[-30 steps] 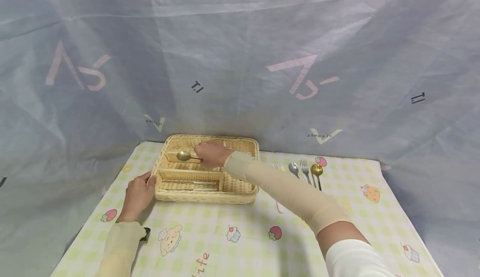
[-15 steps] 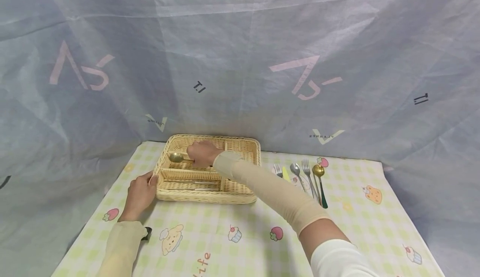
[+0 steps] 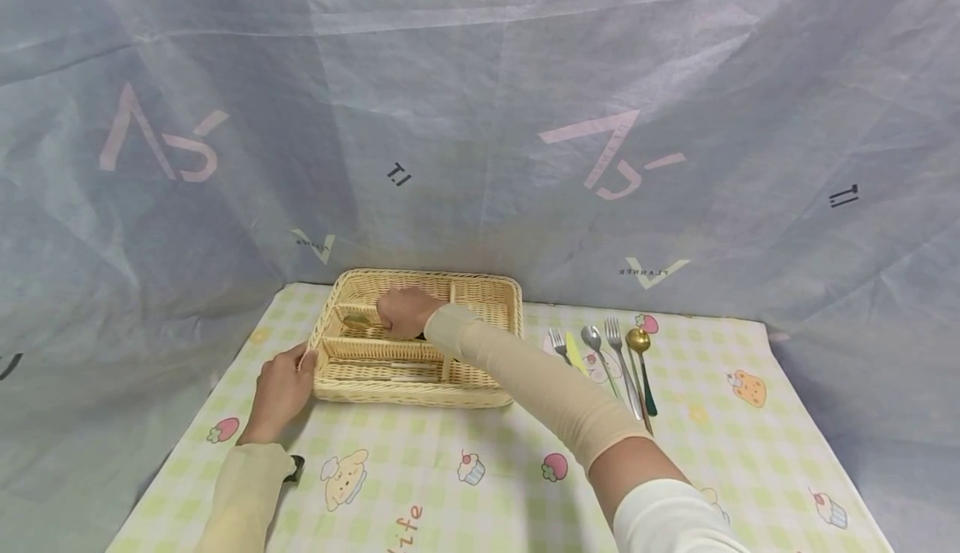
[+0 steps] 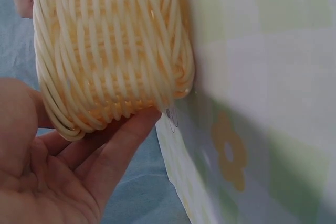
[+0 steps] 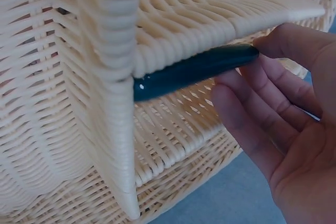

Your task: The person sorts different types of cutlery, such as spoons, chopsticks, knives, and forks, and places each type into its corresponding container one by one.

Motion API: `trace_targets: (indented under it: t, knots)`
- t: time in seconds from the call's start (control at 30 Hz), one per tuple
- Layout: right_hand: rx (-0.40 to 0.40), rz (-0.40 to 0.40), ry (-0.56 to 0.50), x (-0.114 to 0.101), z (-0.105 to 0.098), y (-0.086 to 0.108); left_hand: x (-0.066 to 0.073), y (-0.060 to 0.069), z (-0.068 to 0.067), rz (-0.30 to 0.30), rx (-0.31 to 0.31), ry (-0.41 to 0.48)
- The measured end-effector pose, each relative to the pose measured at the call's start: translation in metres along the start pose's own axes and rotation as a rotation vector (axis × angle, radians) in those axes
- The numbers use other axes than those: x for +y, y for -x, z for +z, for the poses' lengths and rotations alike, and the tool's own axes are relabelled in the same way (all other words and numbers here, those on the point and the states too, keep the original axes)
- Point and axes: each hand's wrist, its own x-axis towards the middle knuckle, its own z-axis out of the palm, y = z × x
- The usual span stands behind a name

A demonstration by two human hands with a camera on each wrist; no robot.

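A wicker cutlery basket (image 3: 412, 393) with divided compartments stands at the back left of the table. My left hand (image 3: 283, 386) grips its left end; in the left wrist view the fingers (image 4: 128, 140) curl against the woven wall. My right hand (image 3: 405, 311) reaches into the middle compartment and pinches the handle end of a spoon (image 3: 360, 321). The spoon's bowl is gold and points left, low between the dividers. Its dark green handle (image 5: 194, 72) shows in the right wrist view, thumb and fingertips at its tip, beside a divider (image 5: 184, 51).
Pale-handled cutlery (image 3: 405, 370) lies in the basket's front compartment. Right of the basket lie a small fork (image 3: 557, 341), a yellow knife (image 3: 576, 353), a silver spoon (image 3: 592, 337), a larger fork (image 3: 614, 335) and gold spoons (image 3: 638, 340). A grey cloth (image 3: 480, 161) hangs behind.
My right hand has moved left and then lowered the spoon deeper into the middle compartment. The left hand keeps its grip on the basket's end.
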Motion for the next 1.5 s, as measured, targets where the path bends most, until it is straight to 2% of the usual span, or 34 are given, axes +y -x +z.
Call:
trace_targets:
  t: [0.27,0.53,0.7,0.93,1.1,1.27,1.5]
  knots:
    - [-0.057,0.034,-0.003,-0.001,0.006,-0.001,0.001,-0.001,0.001,-0.008,0.004,0.001]
    - [-0.077,0.035,-0.010,-0.002,0.006,-0.002,0.000,-0.001,0.000,-0.008,0.007,-0.009]
    - [-0.060,0.026,-0.013,-0.001,0.008,0.001,-0.001,-0.001,0.000,0.008,0.018,-0.010]
    - [0.013,-0.003,-0.070,0.004,0.010,0.010,0.001,0.000,-0.001,0.001,0.019,-0.006]
    - [0.078,0.010,-0.172,0.009,0.005,0.025,0.001,0.000,-0.001,-0.010,0.007,-0.004]
    - [0.147,0.008,-0.207,0.015,-0.001,0.047,-0.001,0.000,0.000,-0.007,-0.006,-0.005]
    - [0.278,0.030,-0.235,0.021,-0.008,0.096,0.000,0.000,-0.001,-0.006,-0.012,-0.011]
